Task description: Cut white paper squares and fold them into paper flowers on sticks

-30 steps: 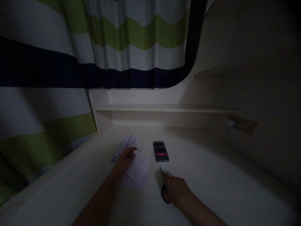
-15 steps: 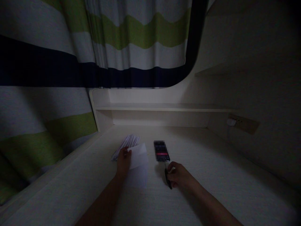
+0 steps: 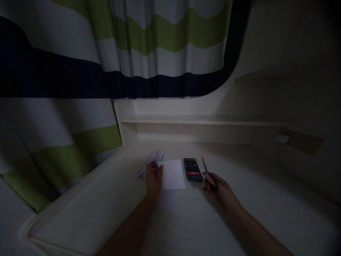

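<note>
My left hand [image 3: 153, 179] is closed on the left edge of a white sheet of paper [image 3: 172, 175], thumb on top. Just below the sheet, a paler paper-like patch [image 3: 167, 199] shows on the desk, too dim to make out fully. Behind my left hand lies a pile of white paper strips [image 3: 157, 156], partly covered by the hand. My right hand [image 3: 220, 190] is wrapped round the black handles of a pair of scissors [image 3: 205, 165]. Their grey blades look closed and point away from me. Between the sheet and the scissors lies a phone [image 3: 194, 174], its screen lit.
The pale desk [image 3: 186, 224] has a low shelf [image 3: 199, 121] along its back. A striped curtain [image 3: 90, 121] hangs at the left and behind. On the right wall there is a socket panel [image 3: 303, 142] with a white plug [image 3: 282, 138]. The light is dim.
The view has shifted, so the scene sits further right. My right hand has swung the scissors up beside the phone's right side. The sheet in my left hand now faces up, flatter and squarer.
</note>
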{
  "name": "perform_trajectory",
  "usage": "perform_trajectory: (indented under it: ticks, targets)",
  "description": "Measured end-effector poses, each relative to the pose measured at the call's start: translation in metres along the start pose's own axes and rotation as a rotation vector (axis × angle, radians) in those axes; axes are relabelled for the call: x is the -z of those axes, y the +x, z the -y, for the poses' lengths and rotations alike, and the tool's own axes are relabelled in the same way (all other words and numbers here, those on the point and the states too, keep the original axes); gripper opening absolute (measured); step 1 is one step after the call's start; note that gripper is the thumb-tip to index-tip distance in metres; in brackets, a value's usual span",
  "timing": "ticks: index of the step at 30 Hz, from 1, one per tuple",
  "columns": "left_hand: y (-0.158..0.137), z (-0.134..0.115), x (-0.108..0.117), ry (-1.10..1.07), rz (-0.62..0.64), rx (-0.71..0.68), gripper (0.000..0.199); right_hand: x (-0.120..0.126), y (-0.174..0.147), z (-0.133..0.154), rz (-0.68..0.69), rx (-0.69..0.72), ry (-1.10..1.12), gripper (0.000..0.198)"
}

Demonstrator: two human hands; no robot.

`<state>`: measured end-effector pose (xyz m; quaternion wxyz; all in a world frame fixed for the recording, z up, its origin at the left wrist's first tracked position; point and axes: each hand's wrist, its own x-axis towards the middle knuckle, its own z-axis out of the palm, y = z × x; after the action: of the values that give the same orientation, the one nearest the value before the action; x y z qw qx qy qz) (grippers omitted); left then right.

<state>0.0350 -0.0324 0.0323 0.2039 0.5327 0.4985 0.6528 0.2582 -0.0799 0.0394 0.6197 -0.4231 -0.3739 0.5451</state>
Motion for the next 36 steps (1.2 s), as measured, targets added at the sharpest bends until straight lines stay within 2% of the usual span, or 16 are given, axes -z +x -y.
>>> perform_trajectory:
  ticks: [4,7,9,12,14,18,22,26,31,36]
  targets:
    - [-0.02,-0.013,-0.009,-0.034,0.311,-0.006,0.027,-0.013,-0.006,-0.007,0.078,0.059,-0.049,0.049]
    - [-0.03,-0.019,-0.014,-0.029,0.46,-0.033,0.025,-0.018,-0.009,-0.011,0.072,0.064,-0.044,0.051]
    - [-0.031,-0.019,-0.015,-0.047,0.517,-0.025,0.026,-0.016,-0.009,-0.011,0.038,0.05,-0.05,0.05]
    - [-0.026,-0.012,-0.014,0.007,0.498,-0.023,0.028,-0.007,-0.006,-0.006,-0.069,0.077,-0.034,0.049]
    - [-0.022,-0.004,-0.013,0.191,0.489,-0.065,0.03,0.001,-0.002,-0.003,-0.165,0.105,-0.004,0.049]
    - [-0.027,0.009,-0.013,0.657,0.686,-0.255,0.041,0.012,0.006,0.002,-0.261,0.139,0.046,0.048]
    - [-0.035,0.01,-0.016,0.918,0.746,-0.299,0.037,0.011,0.007,0.003,-0.249,0.139,0.029,0.047]
    - [-0.036,0.008,-0.018,0.985,0.752,-0.287,0.031,0.007,0.005,0.004,-0.217,0.117,-0.018,0.047]
    - [-0.031,0.01,-0.017,1.001,0.767,-0.225,0.034,0.0,0.0,-0.002,-0.147,0.083,-0.058,0.045]
    - [-0.024,0.018,-0.017,0.945,0.794,-0.233,0.03,-0.007,-0.003,-0.01,-0.066,0.049,-0.093,0.046]
